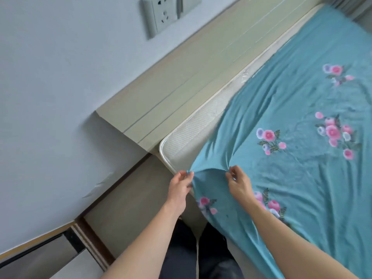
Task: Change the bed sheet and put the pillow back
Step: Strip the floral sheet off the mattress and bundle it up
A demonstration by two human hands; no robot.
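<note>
A pale wall point(50, 77) fills the left of the view, with a socket point(161, 15) at the far edge. Against it stands a cream headboard point(181, 81), and beside that lies the mattress point(187, 133), its white corner bare at the near left. The sheet point(302, 117), teal with pink flower sprays, covers most of the mattress to the right and hangs over the near side, but stops short of the headboard edge, leaving a bare white strip. Its near-left corner is bunched between the two hands, with creases fanning out from there toward the far right. The left hand point(179, 188) pinches the sheet's edge between thumb and fingertips, right at the mattress corner. The right hand point(239, 184), just to the right, grips a fold of the same corner with curled fingers. Dark trousers point(181, 248) show below, between the forearms, over the grey floor point(128, 214).
</note>
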